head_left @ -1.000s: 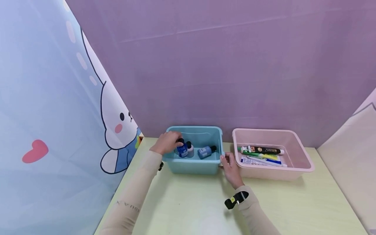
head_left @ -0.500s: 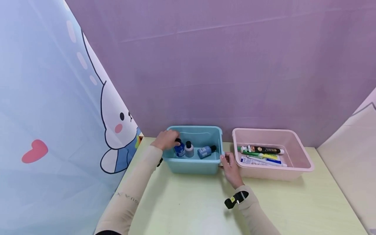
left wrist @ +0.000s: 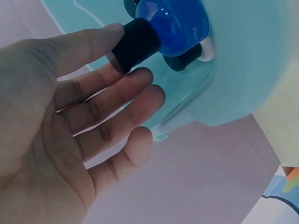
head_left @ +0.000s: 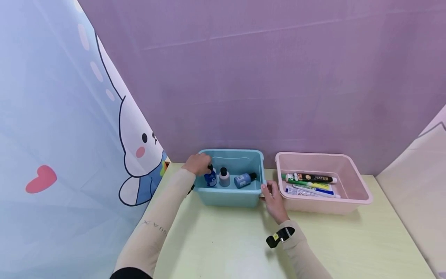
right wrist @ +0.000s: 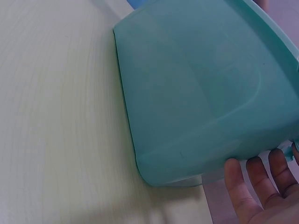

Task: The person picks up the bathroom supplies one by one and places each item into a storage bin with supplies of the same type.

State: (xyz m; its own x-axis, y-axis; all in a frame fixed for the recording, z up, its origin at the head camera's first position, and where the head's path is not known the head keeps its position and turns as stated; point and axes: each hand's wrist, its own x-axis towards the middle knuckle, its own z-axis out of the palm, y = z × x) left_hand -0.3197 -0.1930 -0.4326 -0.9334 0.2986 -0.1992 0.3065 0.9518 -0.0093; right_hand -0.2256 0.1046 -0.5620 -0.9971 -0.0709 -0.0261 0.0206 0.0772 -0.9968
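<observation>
In the head view my left hand (head_left: 198,164) reaches over the left side of a teal bin (head_left: 230,198). Its thumb and index finger pinch the black cap of a dark blue bottle (head_left: 210,179); the left wrist view shows this bottle (left wrist: 180,25) close up, with the other fingers spread loosely. Beside it in the bin stands a pale bottle with a black cap (head_left: 224,179). Another blue bottle (head_left: 242,180) lies on its side. My right hand (head_left: 274,201) holds the bin's front right corner. In the right wrist view, fingertips (right wrist: 233,170) touch the bin's outer wall.
A pink bin (head_left: 324,205) stands to the right, holding a black marker (head_left: 310,178), a green pen (head_left: 296,181) and several tubes or pens. Both bins sit on a pale yellow-green table (head_left: 223,248). A purple backdrop (head_left: 261,77) rises behind, with a blue printed cloth (head_left: 69,135) at left.
My left hand has shifted slightly left, and the dark blue bottle has moved left with it, away from the pale bottle. My right hand has stayed at the bin's corner.
</observation>
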